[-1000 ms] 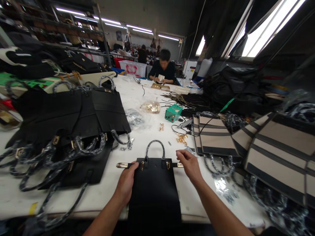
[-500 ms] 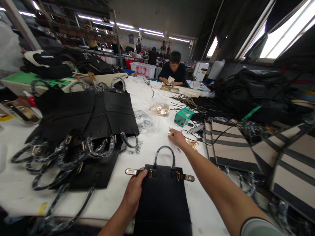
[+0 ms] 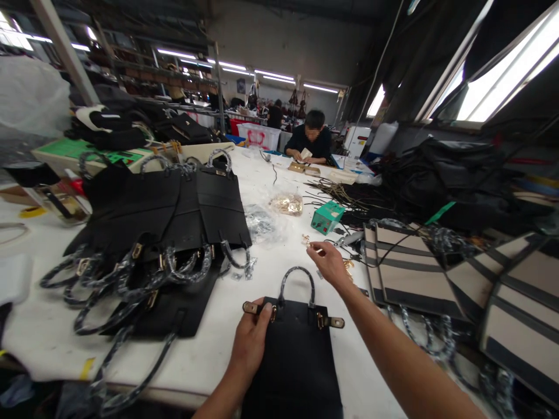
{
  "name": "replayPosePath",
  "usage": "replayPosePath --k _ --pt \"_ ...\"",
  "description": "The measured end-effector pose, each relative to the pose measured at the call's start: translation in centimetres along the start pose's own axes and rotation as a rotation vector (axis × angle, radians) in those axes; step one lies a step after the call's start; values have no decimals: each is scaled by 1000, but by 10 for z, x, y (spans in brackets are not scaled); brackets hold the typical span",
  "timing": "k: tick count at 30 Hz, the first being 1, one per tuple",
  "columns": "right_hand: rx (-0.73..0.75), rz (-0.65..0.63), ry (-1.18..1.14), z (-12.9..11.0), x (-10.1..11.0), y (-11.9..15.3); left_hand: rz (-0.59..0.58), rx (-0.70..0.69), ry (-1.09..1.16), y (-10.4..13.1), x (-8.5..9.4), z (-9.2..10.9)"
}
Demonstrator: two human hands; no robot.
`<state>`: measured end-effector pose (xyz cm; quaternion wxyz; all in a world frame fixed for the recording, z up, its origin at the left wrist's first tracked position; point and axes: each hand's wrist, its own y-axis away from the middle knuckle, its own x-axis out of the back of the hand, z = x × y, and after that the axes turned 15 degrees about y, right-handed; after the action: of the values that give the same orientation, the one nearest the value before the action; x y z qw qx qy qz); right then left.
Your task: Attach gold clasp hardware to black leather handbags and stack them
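My left hand (image 3: 250, 340) grips the upper left corner of a black handbag panel (image 3: 297, 361), thumb on the front by the gold ring. The panel has a plastic-wrapped handle (image 3: 297, 271) and short side straps tipped with gold plates, the right plate (image 3: 335, 322) sticking out. Beyond the handle, my right hand (image 3: 329, 265) is over the white table with thumb and fingertips pinched together. What the pinch holds is too small to make out. Small gold fittings (image 3: 305, 239) lie just past its fingertips, and more gold pieces (image 3: 348, 266) are partly hidden behind the wrist.
Stacked black bag panels (image 3: 174, 209) with wrapped handles cover the left side. A green box (image 3: 327, 217), a plastic bag of gold parts (image 3: 286, 203) and black cords lie ahead. Beige-and-black panels (image 3: 410, 265) are at right. A co-worker (image 3: 311, 139) sits across the table.
My right hand has drawn back slightly from the small gold fittings, which now show apart from its fingertips. My left hand has shifted its thumb further onto the panel's corner. The view has turned slightly.
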<state>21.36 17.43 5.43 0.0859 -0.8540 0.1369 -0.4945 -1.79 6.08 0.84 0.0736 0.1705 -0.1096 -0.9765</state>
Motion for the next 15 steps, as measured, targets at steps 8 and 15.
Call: replayPosePath --k 8,15 --pt "-87 -14 -552 -68 48 142 -25 -639 -389 17 -7 -8" --pt "-206 -57 -680 -64 8 189 -300 -166 -136 64 -7 8"
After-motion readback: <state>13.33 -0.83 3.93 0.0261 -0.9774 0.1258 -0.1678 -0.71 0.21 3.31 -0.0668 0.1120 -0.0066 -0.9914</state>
